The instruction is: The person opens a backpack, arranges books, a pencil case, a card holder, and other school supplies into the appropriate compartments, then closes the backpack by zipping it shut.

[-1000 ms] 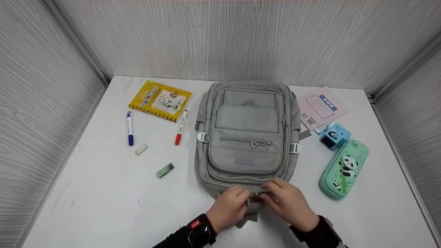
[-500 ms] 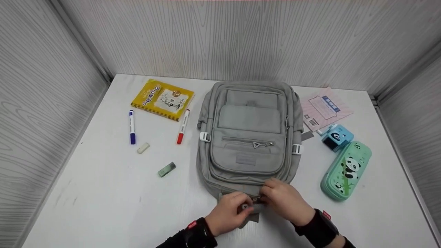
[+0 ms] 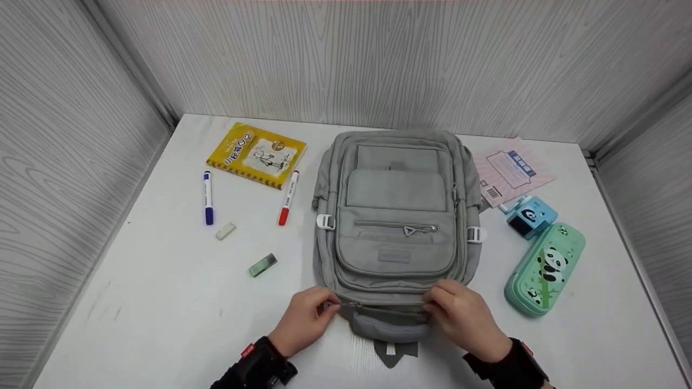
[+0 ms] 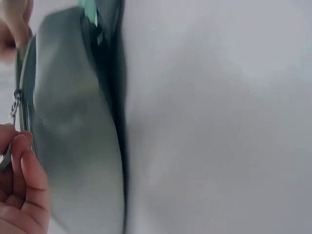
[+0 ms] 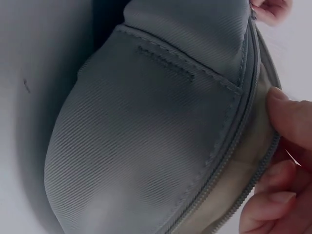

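A grey backpack (image 3: 397, 190) lies front side up, its top end toward me. At the top left corner my left hand (image 3: 301, 319) pinches a zipper pull. The left wrist view shows the metal zipper slider (image 4: 17, 95), with the left fingers (image 4: 30, 168) holding its pull. My right hand (image 3: 467, 319) grips the edge of the zipped opening at the top right. In the right wrist view the zipper teeth (image 5: 226, 156) are parted there, a light lining showing between them, and the right thumb (image 5: 290, 114) presses on the edge. The padded top handle (image 3: 389, 327) hangs between the hands.
Left of the backpack lie a yellow book (image 3: 258, 155), a blue marker (image 3: 208, 198), a red marker (image 3: 289, 198), a white eraser (image 3: 226, 231) and a green eraser (image 3: 263, 265). To its right are a pink booklet (image 3: 511, 170), a blue pencil sharpener (image 3: 532, 216) and a green panda pencil case (image 3: 546, 270).
My left hand has moved left along the backpack's top with the zipper pull, and the opening has widened. The right hand stays near the right corner. The backpack has shifted slightly.
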The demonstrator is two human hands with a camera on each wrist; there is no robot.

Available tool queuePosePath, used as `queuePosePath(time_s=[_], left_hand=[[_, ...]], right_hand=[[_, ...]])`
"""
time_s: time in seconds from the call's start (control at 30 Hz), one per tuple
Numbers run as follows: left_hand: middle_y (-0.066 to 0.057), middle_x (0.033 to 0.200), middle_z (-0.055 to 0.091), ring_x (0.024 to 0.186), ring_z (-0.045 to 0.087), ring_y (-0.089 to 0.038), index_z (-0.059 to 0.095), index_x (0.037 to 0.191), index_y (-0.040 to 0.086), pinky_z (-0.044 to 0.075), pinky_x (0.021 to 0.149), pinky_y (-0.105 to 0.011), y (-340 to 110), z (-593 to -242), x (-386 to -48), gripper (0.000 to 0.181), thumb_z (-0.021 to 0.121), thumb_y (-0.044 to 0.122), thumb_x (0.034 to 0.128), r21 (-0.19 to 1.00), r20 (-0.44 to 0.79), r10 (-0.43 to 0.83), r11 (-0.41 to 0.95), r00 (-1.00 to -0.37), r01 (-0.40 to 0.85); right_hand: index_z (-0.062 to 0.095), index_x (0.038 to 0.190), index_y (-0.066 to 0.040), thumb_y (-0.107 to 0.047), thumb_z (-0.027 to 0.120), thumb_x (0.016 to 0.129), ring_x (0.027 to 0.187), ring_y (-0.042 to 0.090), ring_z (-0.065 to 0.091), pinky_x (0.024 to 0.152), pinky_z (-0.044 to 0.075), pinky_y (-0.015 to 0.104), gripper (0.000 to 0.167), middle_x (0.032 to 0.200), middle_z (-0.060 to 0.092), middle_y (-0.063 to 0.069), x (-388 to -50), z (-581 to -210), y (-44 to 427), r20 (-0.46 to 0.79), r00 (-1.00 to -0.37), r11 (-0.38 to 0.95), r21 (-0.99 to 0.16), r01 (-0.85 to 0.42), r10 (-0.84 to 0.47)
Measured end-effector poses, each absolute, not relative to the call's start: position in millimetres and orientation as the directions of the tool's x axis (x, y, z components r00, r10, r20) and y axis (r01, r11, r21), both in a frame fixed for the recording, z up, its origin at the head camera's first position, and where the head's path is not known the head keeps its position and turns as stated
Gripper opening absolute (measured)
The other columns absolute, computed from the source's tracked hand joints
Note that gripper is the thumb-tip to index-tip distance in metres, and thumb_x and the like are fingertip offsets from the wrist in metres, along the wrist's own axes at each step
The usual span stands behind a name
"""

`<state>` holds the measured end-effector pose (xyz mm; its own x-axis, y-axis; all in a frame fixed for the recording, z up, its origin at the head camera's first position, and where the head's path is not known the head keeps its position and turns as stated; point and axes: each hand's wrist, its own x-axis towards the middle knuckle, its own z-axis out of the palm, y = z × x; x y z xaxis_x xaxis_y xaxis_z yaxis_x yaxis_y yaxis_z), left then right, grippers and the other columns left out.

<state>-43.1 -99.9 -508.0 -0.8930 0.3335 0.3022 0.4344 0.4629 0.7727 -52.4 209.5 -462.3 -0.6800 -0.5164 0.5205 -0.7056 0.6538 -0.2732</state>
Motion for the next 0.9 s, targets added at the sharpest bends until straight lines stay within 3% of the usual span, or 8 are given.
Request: queuePosePath(time_s=[0.23, 0.37, 0.53, 0.7, 0.9], left_hand=[[0.002, 0.078, 0.066, 0.068, 0.054, -0.007, 0.068, 0.082, 0.009, 0.045, 0.062, -0.022, -135.2, -513.9, -61.5, 0.015, 0.073, -0.005, 0.0816, 0.695, 0.336, 0.183, 0.614, -0.924, 0.374], [0.0, 0.078, 0.066, 0.069, 0.054, -0.008, 0.068, 0.081, 0.008, 0.046, 0.063, -0.023, -141.3, -515.1, -69.3, 0.013, 0.073, -0.003, 0.082, 0.67, 0.315, 0.158, 0.662, -0.936, 0.337], [-0.002, 0.079, 0.066, 0.07, 0.054, -0.008, 0.068, 0.082, 0.008, 0.046, 0.063, -0.024, -142.0, -508.6, -73.3, 0.011, 0.072, -0.002, 0.083, 0.663, 0.299, 0.16, 0.675, -0.941, 0.325], [-0.003, 0.081, 0.065, 0.071, 0.053, -0.01, 0.069, 0.086, 0.008, 0.045, 0.065, -0.026, -143.9, -500.4, -79.6, 0.009, 0.072, 0.0, 0.0851, 0.665, 0.255, 0.206, 0.672, -0.945, 0.326], [-0.003, 0.083, 0.067, 0.074, 0.056, -0.011, 0.07, 0.088, 0.008, 0.046, 0.067, -0.025, -146.6, -494.6, -98.9, 0.004, 0.071, 0.003, 0.0874, 0.679, 0.145, 0.28, 0.67, -0.949, 0.301]], right_hand=[[0.064, 0.082, -0.016, 0.005, 0.084, 0.065, 0.074, 0.007, 0.058, 0.068, 0.046, 0.019, 0.034, 0.082, 0.06, -0.007, -51.7, -454.4, 224.0, 0.514, -0.703, 0.669, -0.294, -0.683, -0.491], [0.064, 0.081, -0.017, 0.002, 0.085, 0.066, 0.074, 0.007, 0.057, 0.067, 0.046, 0.02, 0.032, 0.081, 0.06, -0.008, -48.1, -452.4, 222.7, 0.473, -0.732, 0.717, -0.258, -0.648, -0.491], [0.066, 0.09, -0.015, -0.014, 0.087, 0.069, 0.08, 0.012, 0.053, 0.071, 0.045, 0.029, 0.03, 0.085, 0.063, -0.005, -44.5, -446.9, 198.5, 0.393, -0.748, 0.761, -0.162, -0.628, -0.534], [0.067, 0.104, -0.013, -0.03, 0.087, 0.072, 0.087, 0.016, 0.057, 0.072, 0.047, 0.035, 0.042, 0.095, 0.067, -0.001, -44.7, -449.2, 163.1, 0.266, -0.762, 0.77, -0.097, -0.63, -0.59], [0.067, 0.075, -0.012, -0.009, 0.079, 0.076, 0.069, 0.016, 0.057, 0.059, 0.046, 0.03, 0.013, 0.075, 0.065, -0.002, -47.1, -465.9, 143.7, 0.262, -0.72, 0.747, 0.008, -0.665, -0.643]])
